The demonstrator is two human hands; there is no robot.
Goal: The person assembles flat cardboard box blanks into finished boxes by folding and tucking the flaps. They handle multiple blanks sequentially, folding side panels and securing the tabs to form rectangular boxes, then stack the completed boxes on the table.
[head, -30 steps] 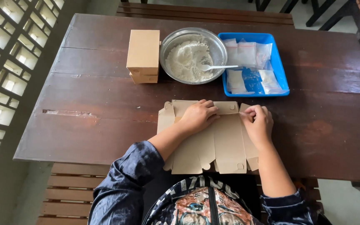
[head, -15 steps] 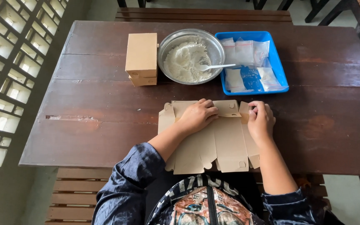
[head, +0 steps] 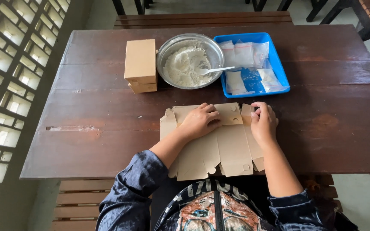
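Dark wooden table (head: pixel 108 141): left hand (head: pixel 198 122) presses flat, fingers spread, on an unfolded cardboard box blank (head: pixel 232 147) at the near edge; right hand (head: pixel 263 122) pinches its far flap. Folding looks barely begun.

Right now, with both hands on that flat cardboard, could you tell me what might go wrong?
The flat cardboard hangs over the table's near edge, so it could slip toward the lap if the left hand lifts. The right hand presses a small end flap, which might crease or tear. The bowl of white powder with its spoon sits close behind; a pushed sheet could nudge it.
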